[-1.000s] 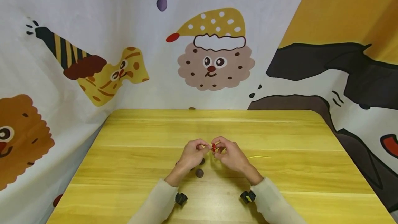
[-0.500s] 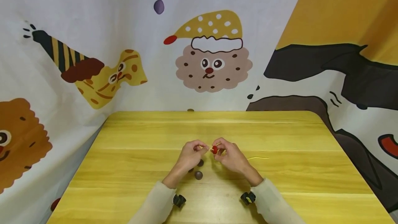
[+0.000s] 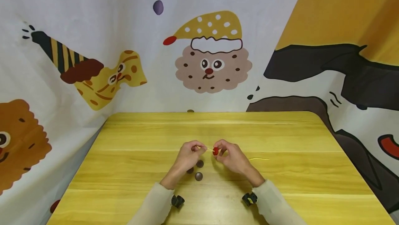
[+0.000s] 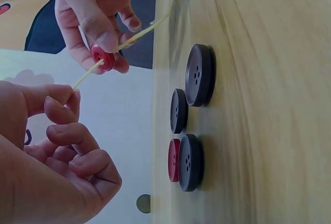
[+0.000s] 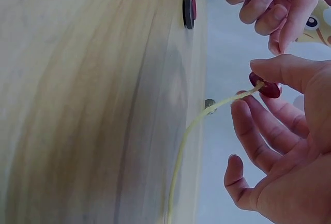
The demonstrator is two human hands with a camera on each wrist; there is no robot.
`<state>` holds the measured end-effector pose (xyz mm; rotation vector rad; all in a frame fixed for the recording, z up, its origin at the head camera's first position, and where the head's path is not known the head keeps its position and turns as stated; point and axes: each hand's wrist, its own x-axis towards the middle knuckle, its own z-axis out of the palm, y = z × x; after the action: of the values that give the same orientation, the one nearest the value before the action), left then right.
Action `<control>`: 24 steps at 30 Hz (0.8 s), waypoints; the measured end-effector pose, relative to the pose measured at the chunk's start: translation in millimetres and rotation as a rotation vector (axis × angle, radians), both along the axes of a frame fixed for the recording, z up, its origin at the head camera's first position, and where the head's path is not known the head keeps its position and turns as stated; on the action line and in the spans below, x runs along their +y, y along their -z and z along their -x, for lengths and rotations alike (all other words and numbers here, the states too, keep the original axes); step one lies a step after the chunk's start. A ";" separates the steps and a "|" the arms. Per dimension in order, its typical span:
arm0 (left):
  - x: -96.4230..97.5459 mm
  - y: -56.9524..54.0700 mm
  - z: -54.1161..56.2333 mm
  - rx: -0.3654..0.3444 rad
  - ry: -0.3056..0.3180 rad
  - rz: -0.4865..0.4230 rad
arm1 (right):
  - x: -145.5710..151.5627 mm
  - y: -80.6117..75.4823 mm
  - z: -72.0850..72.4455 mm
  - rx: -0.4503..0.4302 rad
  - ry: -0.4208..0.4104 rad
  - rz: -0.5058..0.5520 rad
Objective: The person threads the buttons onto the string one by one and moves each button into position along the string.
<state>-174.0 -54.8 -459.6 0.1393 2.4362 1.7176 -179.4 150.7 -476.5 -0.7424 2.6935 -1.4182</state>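
Note:
My right hand [image 3: 232, 155] pinches a red button [image 4: 102, 57] between thumb and fingers, above the table. A yellow cord [image 5: 192, 125] runs through a hole in the button. One end of the cord is pinched by my left hand [image 3: 188, 155], thumb against forefinger, and a short stretch of it is taut between the two hands. From the button's other side the cord hangs past my right hand and lies on the table to the right. In the right wrist view the button looks tilted, and its far face is hidden.
On the wooden table [image 3: 140, 183], under and beside the left hand, lie several buttons: a large dark button [image 4: 198, 75], other dark buttons [image 4: 178, 111] and a red button [image 4: 174, 160]. A printed cloth [image 3: 131, 17] hangs behind the table.
The left hand has drawn slightly away leftward, so more cord shows between it and the red button. The right hand still holds the button, which has turned a little.

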 end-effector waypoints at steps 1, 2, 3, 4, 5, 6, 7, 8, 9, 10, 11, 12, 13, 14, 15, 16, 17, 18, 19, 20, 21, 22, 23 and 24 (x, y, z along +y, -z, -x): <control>-0.5 0.0 0.1 -0.002 0.001 -0.001 | 0.3 0.2 0.1 0.006 0.003 -0.002; -1.0 0.0 0.3 -0.004 0.002 -0.002 | 0.4 0.2 0.2 0.009 0.004 -0.001; -1.6 0.2 0.5 -0.007 0.004 -0.002 | 0.8 0.1 0.1 0.014 0.007 -0.001; -2.3 0.1 0.7 -0.008 0.007 -0.004 | 1.1 -0.2 0.0 0.017 0.013 -0.002; -3.0 0.2 1.0 -0.008 0.008 -0.006 | 1.6 -0.3 -0.1 0.022 0.017 0.001; -3.7 0.2 1.4 -0.010 0.008 -0.010 | 2.2 -0.2 -0.1 0.027 0.020 0.005; -4.4 0.0 1.6 -0.013 0.009 -0.014 | 2.8 -0.4 -0.2 0.033 0.023 0.010; -5.0 -0.1 1.9 -0.016 0.009 -0.017 | 3.3 -0.7 -0.3 0.038 0.026 0.013; -5.6 0.0 2.3 -0.019 0.010 -0.019 | 4.1 -0.7 -0.3 0.044 0.029 0.012; -5.9 0.0 2.5 -0.017 0.012 -0.022 | 4.8 -0.4 -0.2 0.051 0.031 0.012; -6.2 0.3 2.8 -0.019 0.011 -0.023 | 5.3 0.0 -0.1 0.055 0.030 0.014; -6.4 0.5 2.9 -0.021 0.013 -0.024 | 5.7 0.4 0.0 0.059 0.029 0.012; -6.6 0.7 3.1 -0.024 0.013 -0.024 | 6.1 0.7 0.1 0.062 0.029 0.012; -6.8 0.8 3.1 -0.025 0.014 -0.026 | 6.4 1.1 0.2 0.065 0.029 0.009; -7.1 0.9 3.1 -0.027 0.013 -0.026 | 6.8 1.7 0.3 0.068 0.030 0.009; -7.4 0.9 3.1 -0.027 0.011 -0.028 | 7.1 1.9 0.3 0.071 0.029 0.010; -7.9 1.0 3.1 -0.029 0.007 -0.026 | 7.7 2.6 0.3 0.070 0.031 0.010; -8.4 0.9 3.0 -0.025 0.005 -0.024 | 8.2 3.1 0.4 0.069 0.031 0.009; -9.0 0.9 3.1 -0.024 0.000 -0.019 | 9.0 3.6 0.4 0.070 0.031 0.009; -9.5 0.9 3.0 -0.019 -0.003 -0.014 | 9.7 4.4 0.5 0.069 0.031 0.008; -10.1 0.9 3.1 -0.016 -0.007 -0.008 | 10.5 4.8 0.6 0.068 0.032 0.007; -10.6 0.7 3.2 -0.013 -0.011 -0.004 | 11.3 5.1 0.6 0.068 0.032 0.005; -11.0 0.5 3.2 -0.011 -0.014 0.001 | 12.0 5.4 0.7 0.067 0.033 0.003; -11.4 0.2 3.3 -0.009 -0.016 0.002 | 12.6 5.6 0.9 0.068 0.032 0.004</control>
<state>-177.3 -66.2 -459.8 0.1110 2.4394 1.7179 -180.3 163.3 -482.2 -0.7651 2.7659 -1.4305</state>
